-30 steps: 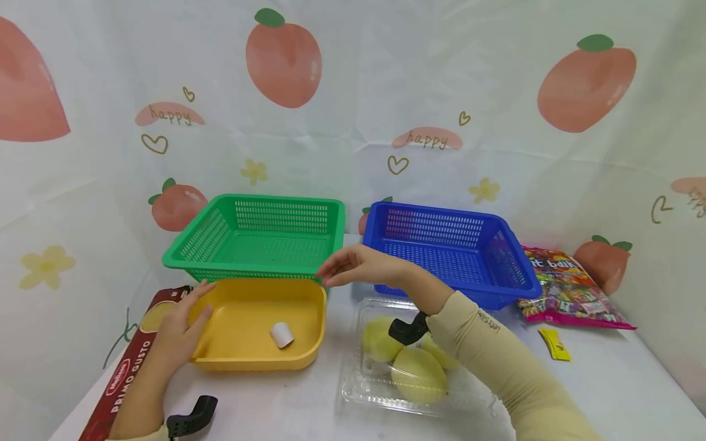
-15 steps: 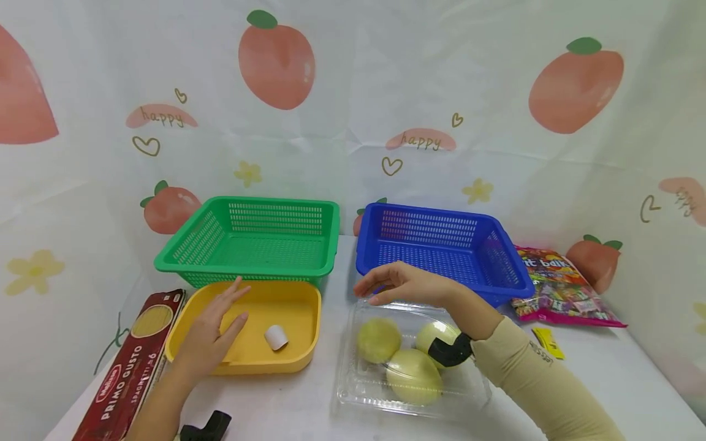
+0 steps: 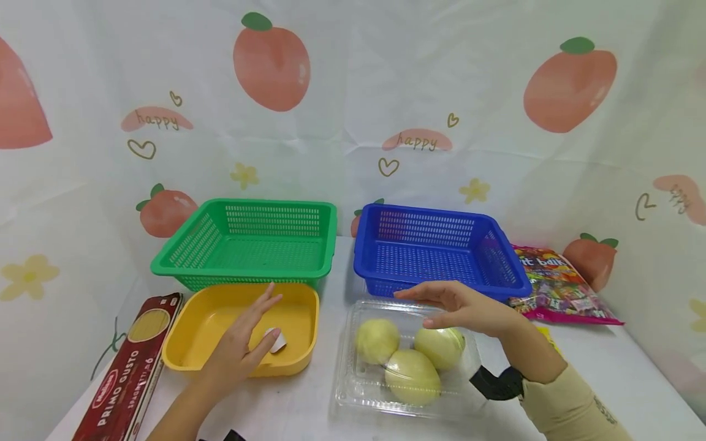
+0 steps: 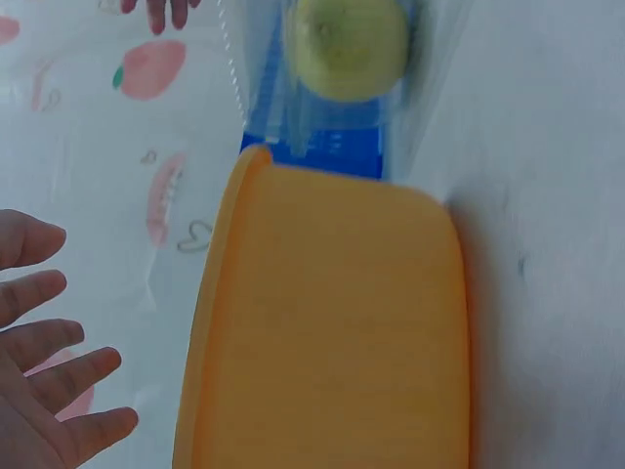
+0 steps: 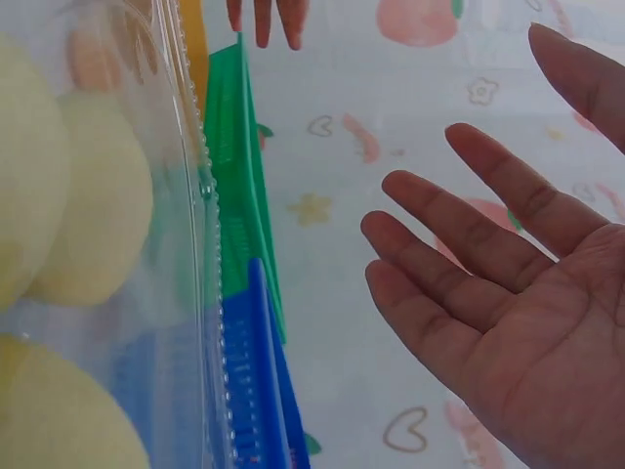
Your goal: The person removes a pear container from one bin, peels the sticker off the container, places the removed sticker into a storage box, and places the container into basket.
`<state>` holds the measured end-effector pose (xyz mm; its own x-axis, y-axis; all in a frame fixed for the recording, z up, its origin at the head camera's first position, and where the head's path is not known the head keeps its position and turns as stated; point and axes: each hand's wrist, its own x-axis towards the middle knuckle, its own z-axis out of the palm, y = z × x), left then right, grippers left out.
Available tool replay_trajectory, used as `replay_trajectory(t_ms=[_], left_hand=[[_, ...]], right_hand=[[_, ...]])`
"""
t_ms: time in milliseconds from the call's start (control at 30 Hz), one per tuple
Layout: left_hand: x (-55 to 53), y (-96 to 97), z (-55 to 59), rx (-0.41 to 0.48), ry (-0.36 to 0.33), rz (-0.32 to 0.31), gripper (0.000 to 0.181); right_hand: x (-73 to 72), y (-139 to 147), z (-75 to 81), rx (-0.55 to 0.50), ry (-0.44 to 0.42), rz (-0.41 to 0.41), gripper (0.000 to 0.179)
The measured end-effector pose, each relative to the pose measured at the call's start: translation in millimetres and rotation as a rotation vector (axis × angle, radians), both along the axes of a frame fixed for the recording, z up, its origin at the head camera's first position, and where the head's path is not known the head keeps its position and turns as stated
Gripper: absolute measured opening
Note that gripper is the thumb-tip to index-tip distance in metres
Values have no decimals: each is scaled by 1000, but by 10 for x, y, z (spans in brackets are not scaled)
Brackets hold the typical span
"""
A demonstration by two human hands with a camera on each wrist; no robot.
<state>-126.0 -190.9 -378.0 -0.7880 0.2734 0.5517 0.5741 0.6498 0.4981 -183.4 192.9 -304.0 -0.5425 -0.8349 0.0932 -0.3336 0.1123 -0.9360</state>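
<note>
My left hand (image 3: 237,352) hovers over the front right part of the yellow basin (image 3: 193,324), fingers spread and holding nothing. A small white piece (image 3: 278,343) lies in that basin, partly hidden behind the thumb. Above the back right of a clear plastic box (image 3: 358,398) is my right hand (image 3: 469,309), its fingers extended and nothing in them. Three round, pale yellow-green fruits (image 3: 412,376) show through the box's transparent lid. In the right wrist view the palm and separated fingers (image 5: 488,195) are plainly bare, with the box off to the side.
Behind the basin stands a green basket (image 3: 242,269), and a blue basket (image 3: 441,257) is behind the box. A red spaghetti pack (image 3: 127,373) lies at the left. At the right are a colourful candy bag (image 3: 557,288) and a small yellow packet (image 3: 548,337), mostly hidden by the right arm.
My right hand has moved right, from near the basin's back corner to above the clear box. My left hand has left the basin's left rim and shifted right. The view has turned slightly.
</note>
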Motion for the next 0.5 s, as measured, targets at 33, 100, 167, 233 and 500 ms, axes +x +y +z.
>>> replay_trajectory(t_ms=[33,100,167,233,500], left_hand=[[1,25,-4,4,2,-15,54],[0,75,-10,12,6,-42,55],[-6,127,-18,20,8,-74,55],[-7,184,-35,30,9,-102,56],[27,414,-77,1,-66,-156,58]], right_hand=[[33,41,-9,-12,0,-2,44],[97,124,-35,-33,5,-8,44],[157,200,-70,-47,7,-15,45],[220,265,-109,-57,6,-26,45],[491,435,-280,-34,106,-158,46]])
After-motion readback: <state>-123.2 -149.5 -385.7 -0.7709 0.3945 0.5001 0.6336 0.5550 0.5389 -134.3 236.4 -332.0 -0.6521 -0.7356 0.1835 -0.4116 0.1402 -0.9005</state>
